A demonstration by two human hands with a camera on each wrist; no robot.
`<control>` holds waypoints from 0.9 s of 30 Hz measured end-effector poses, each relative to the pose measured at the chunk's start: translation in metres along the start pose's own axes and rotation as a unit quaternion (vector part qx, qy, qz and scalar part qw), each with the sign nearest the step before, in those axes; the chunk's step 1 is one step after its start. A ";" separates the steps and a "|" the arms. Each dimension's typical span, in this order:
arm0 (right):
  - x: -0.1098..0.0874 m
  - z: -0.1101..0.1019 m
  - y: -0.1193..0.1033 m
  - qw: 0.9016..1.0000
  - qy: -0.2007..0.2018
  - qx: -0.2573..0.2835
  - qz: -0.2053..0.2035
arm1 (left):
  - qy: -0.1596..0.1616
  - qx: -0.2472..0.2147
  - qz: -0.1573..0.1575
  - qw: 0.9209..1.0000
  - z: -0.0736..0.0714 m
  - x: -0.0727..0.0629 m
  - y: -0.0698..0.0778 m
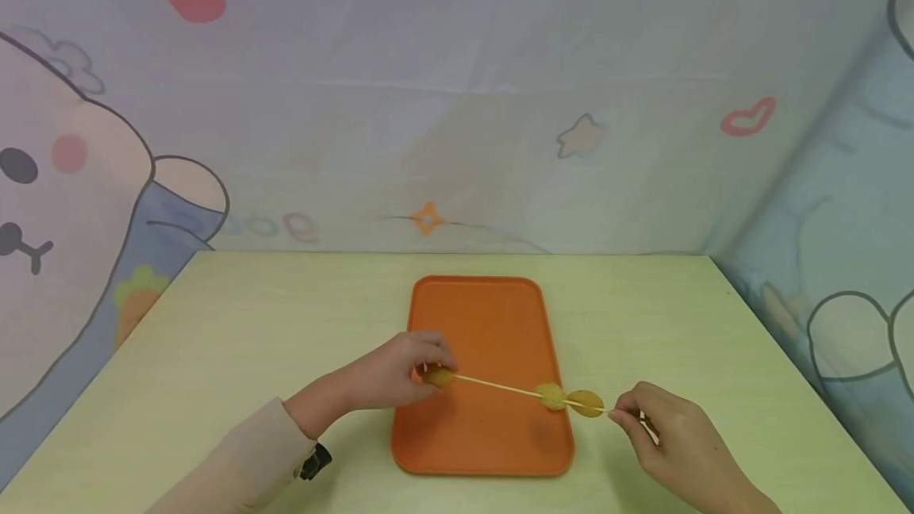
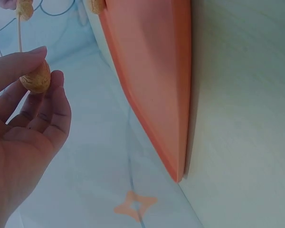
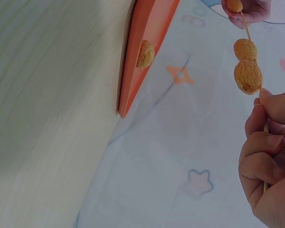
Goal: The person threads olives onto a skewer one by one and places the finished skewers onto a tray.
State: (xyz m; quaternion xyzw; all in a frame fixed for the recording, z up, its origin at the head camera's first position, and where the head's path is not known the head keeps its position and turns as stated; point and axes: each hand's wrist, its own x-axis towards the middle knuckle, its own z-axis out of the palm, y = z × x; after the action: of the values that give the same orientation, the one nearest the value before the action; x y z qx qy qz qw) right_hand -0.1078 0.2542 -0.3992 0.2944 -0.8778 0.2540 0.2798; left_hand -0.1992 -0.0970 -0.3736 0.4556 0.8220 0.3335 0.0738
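Observation:
A thin wooden skewer [image 1: 500, 385] stretches between my hands above an orange tray [image 1: 481, 450]. Golden-brown, wrinkled fried balls are on it: a smaller one [image 3: 245, 49] and a larger one [image 3: 248, 76], touching each other near my right hand [image 1: 685, 439]. That hand pinches the skewer between thumb and forefinger, just beyond the larger ball. My left hand [image 1: 389, 375] pinches another fried ball [image 2: 36, 78] at the skewer's far end. How deep the tip goes into this ball is hidden.
Another fried ball [image 3: 146, 53] lies in the tray in the right wrist view; I cannot make it out in the head view. The tray stands on a pale yellow table [image 1: 286, 300]. Behind the table hangs a printed cloth [image 1: 393, 101] with cartoon figures.

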 end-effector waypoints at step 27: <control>0.002 -0.004 -0.001 1.000 -0.010 0.006 -0.015 | -0.005 -0.012 -0.001 1.000 0.002 -0.004 -0.001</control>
State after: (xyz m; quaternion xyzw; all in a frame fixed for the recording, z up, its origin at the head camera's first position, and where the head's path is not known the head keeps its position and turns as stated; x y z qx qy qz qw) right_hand -0.1069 0.2551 -0.3948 0.3116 -0.8744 0.2523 0.2733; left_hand -0.1966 -0.0996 -0.3761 0.4558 0.8178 0.3413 0.0838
